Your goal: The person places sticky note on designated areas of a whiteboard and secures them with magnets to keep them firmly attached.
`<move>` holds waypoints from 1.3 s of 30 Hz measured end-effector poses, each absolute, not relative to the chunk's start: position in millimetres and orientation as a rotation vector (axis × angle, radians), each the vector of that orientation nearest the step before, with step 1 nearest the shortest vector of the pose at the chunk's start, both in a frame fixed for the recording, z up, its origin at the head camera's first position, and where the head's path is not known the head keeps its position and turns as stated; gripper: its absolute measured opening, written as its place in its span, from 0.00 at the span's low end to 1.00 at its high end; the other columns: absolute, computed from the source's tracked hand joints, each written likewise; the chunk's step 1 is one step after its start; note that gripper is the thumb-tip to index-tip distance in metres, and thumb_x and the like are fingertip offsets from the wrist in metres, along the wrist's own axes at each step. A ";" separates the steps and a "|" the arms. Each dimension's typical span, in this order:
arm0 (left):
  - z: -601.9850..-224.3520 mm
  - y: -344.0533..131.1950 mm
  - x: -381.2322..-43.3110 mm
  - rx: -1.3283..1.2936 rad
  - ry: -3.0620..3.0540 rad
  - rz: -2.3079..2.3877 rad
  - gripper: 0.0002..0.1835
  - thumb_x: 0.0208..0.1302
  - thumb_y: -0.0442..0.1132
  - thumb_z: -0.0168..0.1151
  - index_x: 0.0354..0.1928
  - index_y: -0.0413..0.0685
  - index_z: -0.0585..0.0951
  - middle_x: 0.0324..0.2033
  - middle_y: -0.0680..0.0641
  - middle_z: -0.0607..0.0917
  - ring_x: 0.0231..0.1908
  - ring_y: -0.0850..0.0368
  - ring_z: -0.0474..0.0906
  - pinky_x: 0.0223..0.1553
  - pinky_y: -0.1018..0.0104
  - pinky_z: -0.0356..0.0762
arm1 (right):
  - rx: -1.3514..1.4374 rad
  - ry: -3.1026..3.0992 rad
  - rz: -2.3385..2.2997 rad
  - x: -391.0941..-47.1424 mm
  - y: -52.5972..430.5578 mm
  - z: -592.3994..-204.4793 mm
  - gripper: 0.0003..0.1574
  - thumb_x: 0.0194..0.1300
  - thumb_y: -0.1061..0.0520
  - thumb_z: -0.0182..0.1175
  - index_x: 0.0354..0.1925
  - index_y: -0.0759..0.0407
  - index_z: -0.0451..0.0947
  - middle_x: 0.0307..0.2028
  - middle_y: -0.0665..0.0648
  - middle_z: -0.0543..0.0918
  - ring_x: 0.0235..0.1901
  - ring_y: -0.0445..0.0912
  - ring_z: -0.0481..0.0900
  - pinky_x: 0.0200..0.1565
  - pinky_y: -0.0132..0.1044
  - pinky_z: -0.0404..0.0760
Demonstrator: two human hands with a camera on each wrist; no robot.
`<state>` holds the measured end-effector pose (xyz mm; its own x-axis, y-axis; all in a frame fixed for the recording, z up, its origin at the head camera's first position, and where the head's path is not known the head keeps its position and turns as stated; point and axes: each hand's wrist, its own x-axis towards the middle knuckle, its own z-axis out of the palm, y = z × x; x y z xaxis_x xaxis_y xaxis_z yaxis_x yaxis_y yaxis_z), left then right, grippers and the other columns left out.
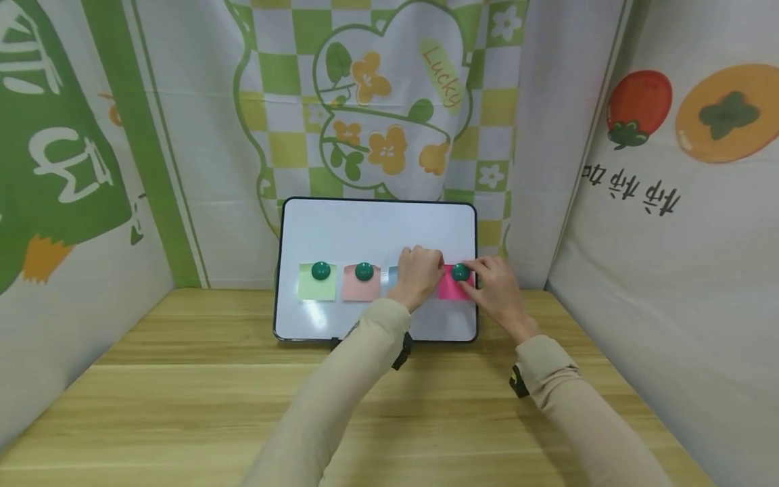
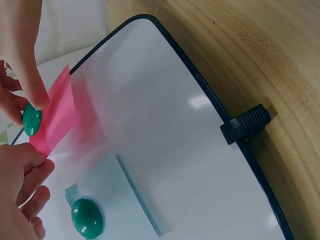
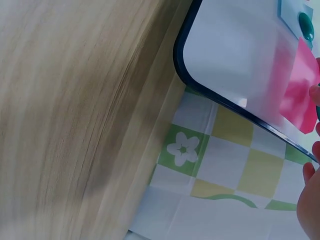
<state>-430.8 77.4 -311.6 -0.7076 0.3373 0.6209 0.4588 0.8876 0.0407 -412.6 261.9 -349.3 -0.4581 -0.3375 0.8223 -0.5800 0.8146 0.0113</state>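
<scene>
A pink sticky note (image 1: 452, 291) lies at the right end of a row of notes on a whiteboard (image 1: 377, 230). My left hand (image 1: 418, 274) pinches the note's left edge with curled fingers. Between thumb and fingers, my right hand (image 1: 500, 292) holds a round green magnet (image 1: 460, 272) against the pink note. In the left wrist view the note (image 2: 61, 112) bows away from the board at its free end. A blue sticky note (image 2: 120, 200) under another green magnet (image 2: 87, 218) is mostly hidden behind my left hand in the head view.
A light green note (image 1: 317, 291) and a salmon note (image 1: 362, 291), each under a green magnet, are left of my hands. Black clips (image 2: 245, 125) support the board's lower edge on the wooden table (image 1: 182, 379). Printed curtains (image 1: 395, 101) hang behind and beside it.
</scene>
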 end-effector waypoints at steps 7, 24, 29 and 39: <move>-313.7 77.4 -431.6 -0.554 -2.402 -0.218 0.07 0.63 0.38 0.64 0.33 0.53 0.91 0.27 0.53 0.90 0.26 0.59 0.82 0.29 0.65 0.69 | 0.646 -2.106 0.318 -417.0 256.9 -347.7 0.26 0.51 0.56 0.77 0.48 0.64 0.84 0.37 0.62 0.83 0.38 0.56 0.78 0.41 0.49 0.78; -318.8 84.1 -435.5 -0.552 -2.424 -0.011 0.08 0.67 0.40 0.61 0.32 0.53 0.88 0.26 0.52 0.88 0.29 0.57 0.77 0.36 0.65 0.75 | 0.576 -2.216 0.236 -422.5 253.4 -346.5 0.26 0.53 0.53 0.76 0.48 0.63 0.84 0.39 0.61 0.82 0.40 0.56 0.79 0.43 0.49 0.79; -319.3 85.1 -433.2 -0.552 -2.433 0.052 0.08 0.67 0.40 0.60 0.34 0.53 0.88 0.29 0.52 0.89 0.32 0.57 0.78 0.38 0.65 0.76 | 0.572 -2.243 0.245 -422.0 251.0 -346.1 0.26 0.54 0.53 0.75 0.49 0.63 0.84 0.40 0.61 0.82 0.41 0.56 0.78 0.45 0.49 0.79; -315.0 86.6 -428.6 -0.579 -2.457 0.190 0.07 0.65 0.37 0.62 0.35 0.55 0.88 0.31 0.54 0.89 0.34 0.57 0.79 0.40 0.64 0.74 | 0.578 -2.272 0.242 -424.1 247.7 -345.9 0.25 0.56 0.54 0.74 0.50 0.63 0.83 0.42 0.62 0.82 0.41 0.57 0.77 0.45 0.48 0.77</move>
<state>-428.6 86.6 -315.0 -0.7243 0.4469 0.5251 0.3610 0.8946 -0.2634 -424.1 247.7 -345.9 -0.6046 -0.3314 0.7243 -0.4764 0.8792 0.0046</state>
